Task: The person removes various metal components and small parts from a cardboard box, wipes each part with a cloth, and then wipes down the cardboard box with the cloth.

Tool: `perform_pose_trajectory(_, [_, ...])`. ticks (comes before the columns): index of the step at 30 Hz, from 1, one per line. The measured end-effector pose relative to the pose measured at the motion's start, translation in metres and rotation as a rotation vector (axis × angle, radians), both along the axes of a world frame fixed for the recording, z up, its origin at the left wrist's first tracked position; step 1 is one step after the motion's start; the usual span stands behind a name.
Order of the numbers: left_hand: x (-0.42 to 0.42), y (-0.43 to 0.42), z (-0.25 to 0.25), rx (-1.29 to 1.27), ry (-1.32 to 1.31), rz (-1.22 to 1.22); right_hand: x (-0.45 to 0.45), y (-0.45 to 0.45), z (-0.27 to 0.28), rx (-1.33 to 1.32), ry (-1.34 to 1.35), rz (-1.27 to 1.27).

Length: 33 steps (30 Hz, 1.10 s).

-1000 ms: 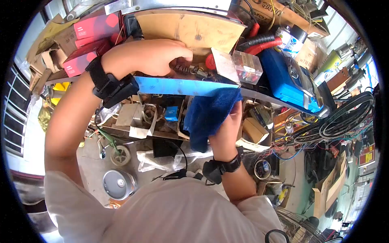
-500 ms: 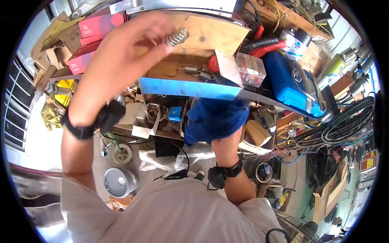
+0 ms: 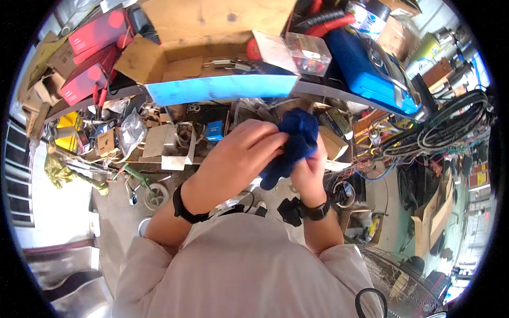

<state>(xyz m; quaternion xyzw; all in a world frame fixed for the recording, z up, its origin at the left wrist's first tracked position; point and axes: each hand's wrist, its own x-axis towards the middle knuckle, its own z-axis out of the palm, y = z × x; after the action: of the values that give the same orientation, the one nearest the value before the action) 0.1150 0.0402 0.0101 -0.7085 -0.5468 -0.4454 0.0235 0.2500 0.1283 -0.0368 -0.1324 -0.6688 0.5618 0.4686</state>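
A blue cloth is bunched between two hands. The left hand pinches it with its fingers; the right hand grips it, maybe for steadiness. Past them, an open box keeps springs together.

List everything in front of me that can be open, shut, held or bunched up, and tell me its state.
Blue cloth, bunched up, held in the right hand
Left hand, fingers bent against the cloth; any grip is hidden
Cardboard box with blue front, open, lid raised
Springs, lying loose inside that box
Blue case, looks shut
Red boxes, stacked
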Motion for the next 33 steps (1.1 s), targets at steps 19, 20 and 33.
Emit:
perform_pose_trajectory(19, [-0.001, 0.017, -0.047, -0.408, -1.065, 0.061, 0.011, 0.015, -0.014, -0.409, 0.131, 0.028])
perform_pose_trajectory(20, [0.005, 0.020, -0.044, -0.328, -0.822, 0.096, 0.010, 0.016, -0.018, -0.371, 0.110, 0.004])
perform_pose_trajectory(33, [-0.017, 0.025, -0.065, -0.588, -1.942, -0.513, 0.031, 0.029, -0.041, -0.178, -0.104, -0.004])
